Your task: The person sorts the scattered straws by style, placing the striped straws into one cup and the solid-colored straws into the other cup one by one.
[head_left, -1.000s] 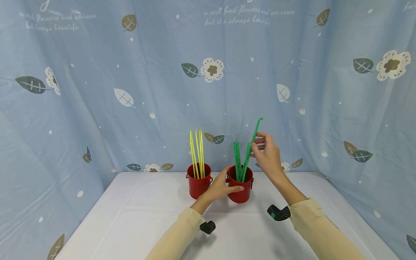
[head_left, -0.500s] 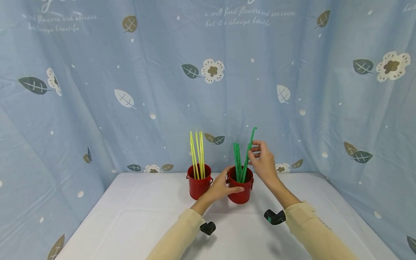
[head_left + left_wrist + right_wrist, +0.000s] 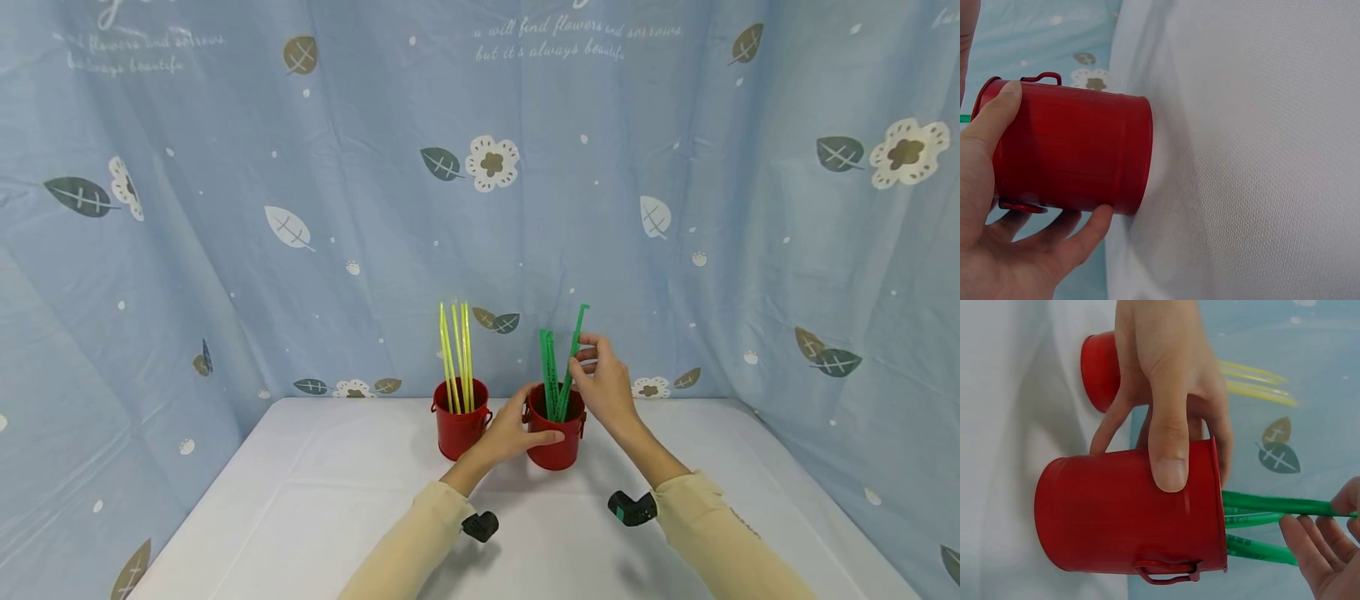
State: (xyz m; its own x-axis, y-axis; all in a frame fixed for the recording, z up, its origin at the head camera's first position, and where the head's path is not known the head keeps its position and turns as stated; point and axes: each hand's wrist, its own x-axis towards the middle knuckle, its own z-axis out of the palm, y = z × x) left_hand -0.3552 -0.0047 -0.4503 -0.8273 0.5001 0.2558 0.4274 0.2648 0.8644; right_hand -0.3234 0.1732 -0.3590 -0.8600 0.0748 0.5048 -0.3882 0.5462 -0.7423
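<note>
My left hand (image 3: 508, 432) grips the right-hand red bucket (image 3: 553, 454), thumb across its near side and fingers round the far side. In the left wrist view the same bucket (image 3: 1079, 144) stands on the cloth between thumb and fingers. Thumb and fingertips of my right hand (image 3: 607, 382) pinch a slim green stick (image 3: 580, 323) with a bent tip, above the bucket's rim. Its lower end is hidden inside the bucket. Several other green sticks (image 3: 549, 367), dark print on them, lean in that bucket, as the right wrist view also shows of a printed green stick (image 3: 1254, 549).
To the left stands another red bucket (image 3: 457, 435) holding several thin yellow sticks (image 3: 467, 354). Both buckets are on a white-covered table (image 3: 315, 500). Behind it hangs a blue patterned curtain (image 3: 360, 167).
My right hand has come down and left, and the green stick it pinches has sunk deeper into the right-hand bucket. The left hand and both buckets have stayed put.
</note>
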